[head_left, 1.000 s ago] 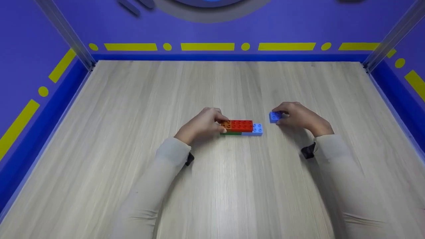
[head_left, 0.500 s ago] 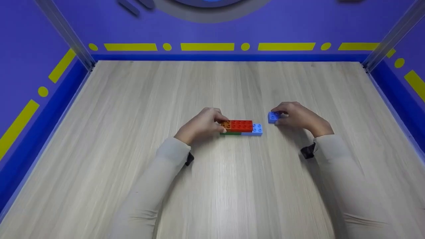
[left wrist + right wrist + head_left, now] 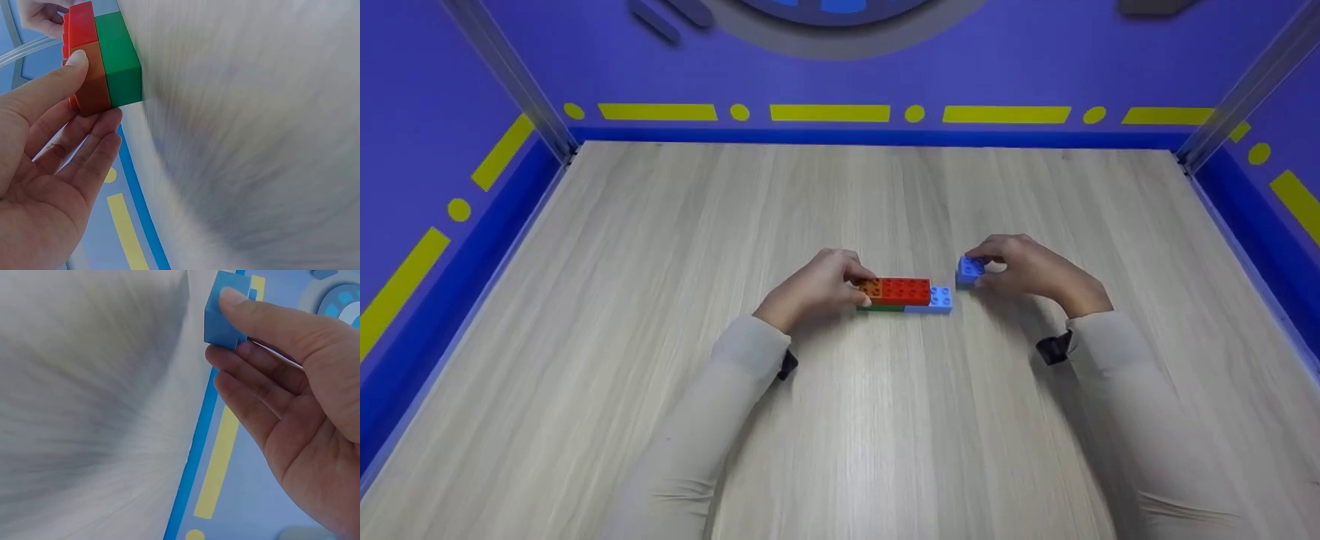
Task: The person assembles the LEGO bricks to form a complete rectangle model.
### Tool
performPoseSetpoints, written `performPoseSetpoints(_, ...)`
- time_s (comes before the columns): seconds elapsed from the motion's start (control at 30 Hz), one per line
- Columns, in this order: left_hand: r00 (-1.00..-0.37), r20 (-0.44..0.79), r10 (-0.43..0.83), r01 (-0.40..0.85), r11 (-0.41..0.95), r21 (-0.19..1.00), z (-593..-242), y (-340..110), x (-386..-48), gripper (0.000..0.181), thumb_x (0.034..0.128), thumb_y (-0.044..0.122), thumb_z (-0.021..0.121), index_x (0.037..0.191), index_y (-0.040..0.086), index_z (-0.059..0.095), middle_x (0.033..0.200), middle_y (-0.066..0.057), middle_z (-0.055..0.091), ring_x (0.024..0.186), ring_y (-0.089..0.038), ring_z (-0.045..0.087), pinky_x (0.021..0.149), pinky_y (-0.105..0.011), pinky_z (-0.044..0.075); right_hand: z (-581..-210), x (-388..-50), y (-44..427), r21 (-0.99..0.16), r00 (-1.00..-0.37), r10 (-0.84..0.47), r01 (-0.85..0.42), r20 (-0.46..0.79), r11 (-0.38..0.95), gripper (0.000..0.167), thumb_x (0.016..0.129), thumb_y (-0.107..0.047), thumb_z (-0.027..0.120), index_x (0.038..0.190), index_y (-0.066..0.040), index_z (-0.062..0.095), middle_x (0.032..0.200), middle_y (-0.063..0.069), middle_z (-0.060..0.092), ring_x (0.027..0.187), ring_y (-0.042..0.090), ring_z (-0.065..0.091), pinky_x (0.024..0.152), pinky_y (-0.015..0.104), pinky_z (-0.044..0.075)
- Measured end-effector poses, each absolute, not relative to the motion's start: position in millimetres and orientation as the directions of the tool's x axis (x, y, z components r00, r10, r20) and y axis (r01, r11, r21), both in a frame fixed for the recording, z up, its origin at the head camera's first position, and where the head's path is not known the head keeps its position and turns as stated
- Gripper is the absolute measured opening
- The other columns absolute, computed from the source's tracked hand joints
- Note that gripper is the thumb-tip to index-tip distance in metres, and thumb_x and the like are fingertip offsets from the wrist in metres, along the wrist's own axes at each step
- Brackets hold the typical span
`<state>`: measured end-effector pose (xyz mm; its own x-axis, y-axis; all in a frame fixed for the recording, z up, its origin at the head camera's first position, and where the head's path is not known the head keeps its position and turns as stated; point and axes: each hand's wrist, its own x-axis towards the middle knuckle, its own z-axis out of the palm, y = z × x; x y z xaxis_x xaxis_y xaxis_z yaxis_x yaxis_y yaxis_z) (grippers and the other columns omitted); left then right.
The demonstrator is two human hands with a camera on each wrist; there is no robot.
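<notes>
My left hand (image 3: 823, 286) pinches the orange brick (image 3: 91, 84) at the left end of a low built row. Beside that brick, in the same upper layer, sits a longer red brick (image 3: 906, 290). Under them lie a green brick (image 3: 119, 62) and a light blue brick (image 3: 940, 298), whose studs show at the right end. My right hand (image 3: 1035, 276) holds a small blue brick (image 3: 225, 312) between thumb and fingers. This brick is apart from the row, just off its right end and a little farther back. Whether it touches the table cannot be told.
The pale wood-grain table (image 3: 840, 420) spreads around both hands. Blue-purple panels (image 3: 840, 79) with yellow dashes and dots wall it at the back and sides. Black wrist straps (image 3: 1054, 349) show at both cuffs.
My right hand has moved slightly left with the blue brick, closer to the row's right end. My left hand keeps its pinch on the orange brick. The head view has tilted up a little.
</notes>
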<state>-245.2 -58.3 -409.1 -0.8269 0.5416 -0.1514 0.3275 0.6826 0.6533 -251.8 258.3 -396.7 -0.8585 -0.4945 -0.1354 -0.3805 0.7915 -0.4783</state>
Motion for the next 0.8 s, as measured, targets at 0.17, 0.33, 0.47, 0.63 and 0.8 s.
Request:
performPoseSetpoints(0.17, -0.821, -0.130, 0.556, 0.346, 0.666, 0.660, -408, -59, -246, 0.038, 0.0803, 0.013, 0.078, 0.118, 0.010, 0.070, 0.103, -0.005, 0.066, 0.088, -0.014, 0.051, 0.075, -0.022, 0.039, -392, -251, 256, -0.479, -0.834, -0.539, -0.429, -0.115, 0.766, 0.041, 0.086, -0.007, 0.069, 0.126, 0.001, 0.061, 0.121, 0.016, 0.063, 0.110, 0.031, 0.060, 0.095, 0.049, 0.048)
performPoseSetpoints(0.33, -0.823, -0.135, 0.551, 0.334, 0.662, 0.671, -408, -59, -246, 0.038, 0.0810, 0.015, 0.077, 0.118, 0.010, 0.070, 0.104, -0.004, 0.065, 0.089, -0.015, 0.052, 0.075, -0.021, 0.040, -388, -250, 251, -0.481, -0.825, -0.554, -0.443, -0.111, 0.756, 0.041, 0.086, -0.008, 0.069, 0.126, 0.001, 0.062, 0.119, 0.015, 0.064, 0.109, 0.031, 0.061, 0.094, 0.048, 0.049)
performPoseSetpoints(0.47, -0.827, -0.139, 0.544, 0.326, 0.667, 0.670, -409, -59, -246, 0.038, 0.0814, 0.015, 0.077, 0.118, 0.010, 0.070, 0.105, -0.004, 0.066, 0.092, -0.015, 0.053, 0.077, -0.022, 0.041, -387, -248, 247, -0.484, -0.817, -0.566, -0.453, -0.109, 0.748, 0.041, 0.086, -0.008, 0.070, 0.125, 0.000, 0.062, 0.118, 0.015, 0.064, 0.109, 0.031, 0.061, 0.094, 0.048, 0.049)
performPoseSetpoints(0.63, -0.824, -0.137, 0.550, 0.332, 0.665, 0.669, -409, -59, -245, 0.037, 0.0814, 0.013, 0.077, 0.118, 0.010, 0.070, 0.105, -0.005, 0.066, 0.090, -0.015, 0.053, 0.077, -0.022, 0.041, -388, -244, 242, -0.480, -0.802, -0.589, -0.478, -0.105, 0.736, 0.041, 0.085, -0.006, 0.070, 0.125, 0.000, 0.063, 0.118, 0.014, 0.065, 0.108, 0.029, 0.061, 0.094, 0.047, 0.049)
performPoseSetpoints(0.8, -0.825, -0.133, 0.549, 0.337, 0.666, 0.665, -409, -58, -246, 0.037, 0.0809, 0.013, 0.077, 0.117, 0.011, 0.071, 0.103, -0.005, 0.065, 0.088, -0.014, 0.051, 0.076, -0.022, 0.040, -389, -242, 239, -0.478, -0.797, -0.594, -0.481, -0.111, 0.735, 0.041, 0.085, -0.005, 0.071, 0.125, -0.001, 0.063, 0.118, 0.014, 0.065, 0.109, 0.029, 0.061, 0.095, 0.047, 0.049)
